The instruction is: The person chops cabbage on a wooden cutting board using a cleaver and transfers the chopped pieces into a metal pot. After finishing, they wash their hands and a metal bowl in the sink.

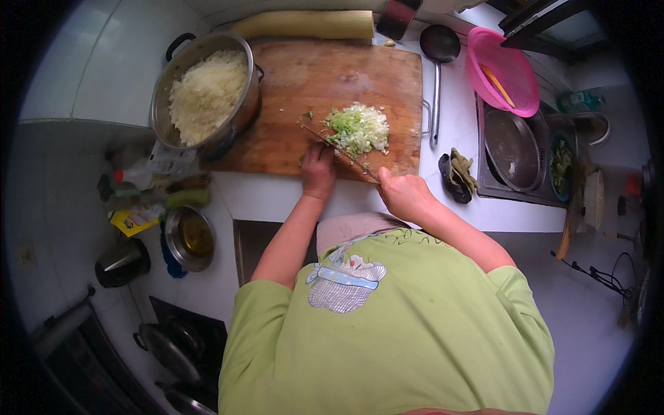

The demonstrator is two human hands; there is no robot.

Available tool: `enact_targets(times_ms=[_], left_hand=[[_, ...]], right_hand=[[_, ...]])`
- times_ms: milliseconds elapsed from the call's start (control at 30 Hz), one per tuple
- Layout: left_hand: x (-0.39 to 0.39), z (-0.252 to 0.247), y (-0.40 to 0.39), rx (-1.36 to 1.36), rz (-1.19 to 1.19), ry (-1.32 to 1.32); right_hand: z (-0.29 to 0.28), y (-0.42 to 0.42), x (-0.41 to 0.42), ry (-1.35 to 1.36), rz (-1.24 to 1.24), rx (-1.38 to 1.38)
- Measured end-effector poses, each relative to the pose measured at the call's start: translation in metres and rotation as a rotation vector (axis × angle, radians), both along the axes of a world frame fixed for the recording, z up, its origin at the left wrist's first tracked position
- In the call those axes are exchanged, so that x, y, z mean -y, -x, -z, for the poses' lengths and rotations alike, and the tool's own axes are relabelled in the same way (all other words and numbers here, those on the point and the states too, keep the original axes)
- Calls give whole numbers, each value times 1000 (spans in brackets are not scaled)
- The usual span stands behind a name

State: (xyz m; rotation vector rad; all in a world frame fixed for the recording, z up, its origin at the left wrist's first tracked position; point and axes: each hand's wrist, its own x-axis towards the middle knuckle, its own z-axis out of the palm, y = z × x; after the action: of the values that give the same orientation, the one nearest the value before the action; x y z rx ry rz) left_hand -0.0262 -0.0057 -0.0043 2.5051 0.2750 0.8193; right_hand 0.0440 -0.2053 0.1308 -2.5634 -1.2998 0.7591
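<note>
My right hand (407, 194) is closed around the handle of a kitchen knife (340, 149), whose blade slants up and left across the wooden cutting board (290, 78). Just left of the blade, my left hand (317, 168) rests low on the board; its fingers are blurred. A bit of green shows beside its fingertips, but whether the hand grips anything is unclear. Finely chopped pale green and white vegetable (358, 128) lies heaped beyond the blade, with a few scraps around it.
A metal pot of white shredded food (210, 96) stands at the board's left edge. Behind lies a thick pale cylindrical piece (311, 25). To the right are a ladle (438, 52), a pink basket (503, 72), a crumpled cloth (459, 175) and a sink holding a metal basin (512, 150).
</note>
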Motion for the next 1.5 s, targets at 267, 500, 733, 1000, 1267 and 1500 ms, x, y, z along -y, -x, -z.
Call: enact_targets(times_ms=[267,500,733,1000,1267,1500], left_hand=[[3,-2,-1,20,-14,-69],[1,6,1,-38,-22,-20],[3,2,-1,10,-10,-22],[2,-13,4,-51,46,-80],[-2,-12,11,-75,28,-61],[-3,-7,11,-103,16,-47]], right_hand=[[24,-10,-34,-78,68,23],[1,-10,-5,-11,26,-49],[9,-5,-17,24,31,-33],[17,-12,-28,-46,51,23],[21,-1,-6,-148,22,127],[-13,9,11,-33,-45,86]])
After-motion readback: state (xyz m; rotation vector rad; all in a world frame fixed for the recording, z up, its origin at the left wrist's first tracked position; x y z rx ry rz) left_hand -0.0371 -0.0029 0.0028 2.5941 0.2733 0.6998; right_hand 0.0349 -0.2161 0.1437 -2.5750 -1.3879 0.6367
